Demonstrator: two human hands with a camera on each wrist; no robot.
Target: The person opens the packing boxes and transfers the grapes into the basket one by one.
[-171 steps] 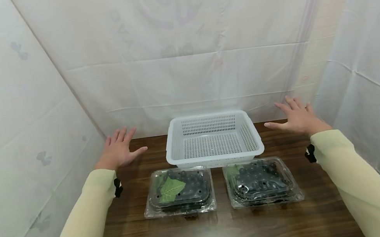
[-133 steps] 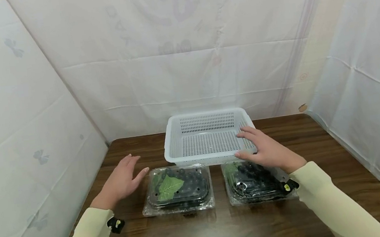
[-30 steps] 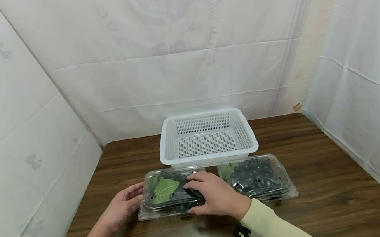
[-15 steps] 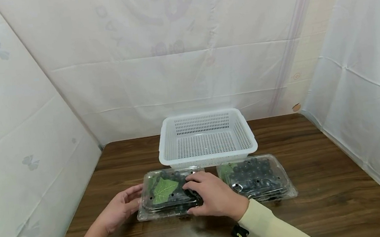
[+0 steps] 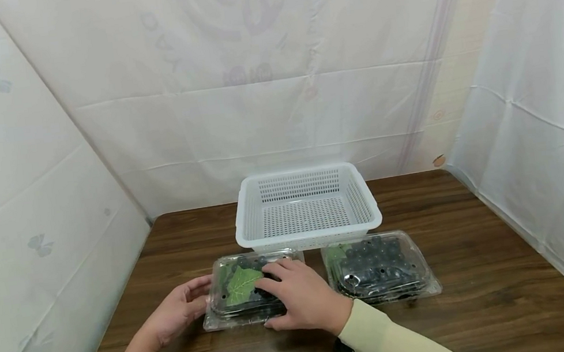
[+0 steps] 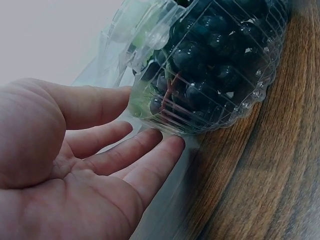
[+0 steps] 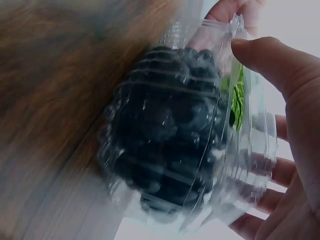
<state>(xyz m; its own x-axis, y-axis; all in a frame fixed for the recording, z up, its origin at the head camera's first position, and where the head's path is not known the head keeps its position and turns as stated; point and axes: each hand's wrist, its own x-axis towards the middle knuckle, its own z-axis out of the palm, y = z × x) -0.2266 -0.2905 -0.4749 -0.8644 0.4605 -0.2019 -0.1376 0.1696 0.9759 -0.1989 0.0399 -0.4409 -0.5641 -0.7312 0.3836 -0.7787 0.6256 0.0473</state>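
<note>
The left clamshell grape box (image 5: 242, 309) sits upright, lid still on, its long axis left to right; work seems barely begun. The right hand (image 5: 306, 301) grips its right end; the left hand's (image 5: 175, 315) fairly straight fingers touch the other. Beyond, the right grape box (image 5: 382, 274) remains untouched, near the white basket (image 5: 309, 235).

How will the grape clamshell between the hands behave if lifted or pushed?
The clear clamshell looks thin-walled, so it may flex when squeezed. Packed with dark grapes, it's probably fairly heavy. Low and wide, it would likely slide before tipping.
</note>
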